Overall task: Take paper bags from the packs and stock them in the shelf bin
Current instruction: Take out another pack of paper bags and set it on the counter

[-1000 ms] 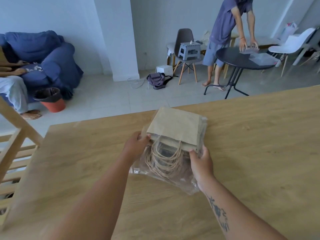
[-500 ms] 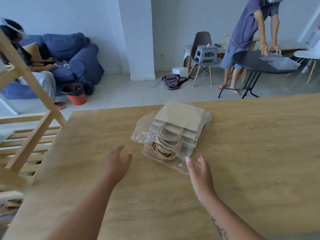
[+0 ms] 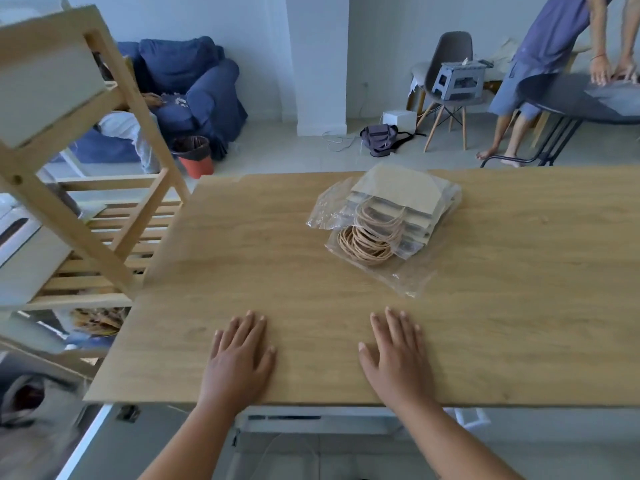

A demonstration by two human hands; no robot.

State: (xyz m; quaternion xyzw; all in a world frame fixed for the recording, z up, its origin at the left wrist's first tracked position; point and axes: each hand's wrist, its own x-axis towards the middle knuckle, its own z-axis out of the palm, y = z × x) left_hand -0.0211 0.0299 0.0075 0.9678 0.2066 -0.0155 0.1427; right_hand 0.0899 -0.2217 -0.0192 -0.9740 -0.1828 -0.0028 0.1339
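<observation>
A clear plastic pack of brown paper bags [image 3: 388,216] lies on the wooden table [image 3: 242,258], its twine handles spilling toward me out of the open end. My left hand [image 3: 240,355] rests flat on the table near the front edge, fingers spread, holding nothing. My right hand [image 3: 398,355] lies flat beside it, also empty. Both hands are well short of the pack. A wooden slatted shelf [image 3: 93,216] stands to the left of the table; a pale bin [image 3: 45,91] sits on its upper level.
A person [image 3: 554,64] bends over a dark round table [image 3: 568,98] at the back right. A grey chair with a small stool [image 3: 453,81] stands behind. A blue sofa [image 3: 187,88] and an orange bucket [image 3: 195,157] are at the back left.
Both hands have let go of the pack and drawn back to the table's near edge, now lying flat. The view has shifted left and back, showing the shelf.
</observation>
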